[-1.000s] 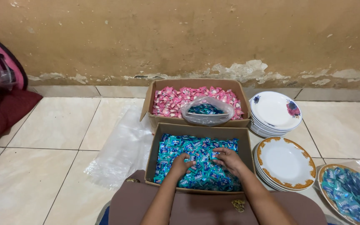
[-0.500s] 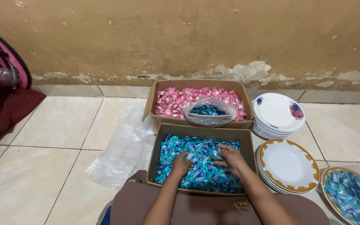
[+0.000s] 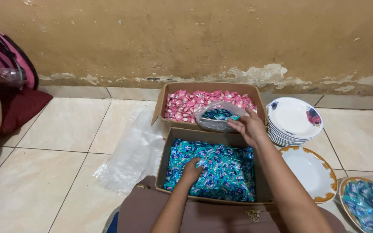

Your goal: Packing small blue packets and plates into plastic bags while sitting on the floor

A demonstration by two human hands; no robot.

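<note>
Head view: left hand [image 3: 191, 168] curled, fingers dug into blue-wrapped candies [image 3: 221, 172] filling near brown cardboard box [image 3: 165, 155]. Right hand [image 3: 250, 126] reached to clear plastic bag [image 3: 216, 117] of blue candies resting on far cardboard box of pink-wrapped candies [image 3: 186, 102], fingers loosely bent at bag's rim; actual grip unclear. White plate stack [image 3: 294, 118] just right.

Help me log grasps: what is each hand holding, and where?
Right hand grips the clear candy bag by its rim; left hand is buried in blue candies, grasp unclear.
</note>
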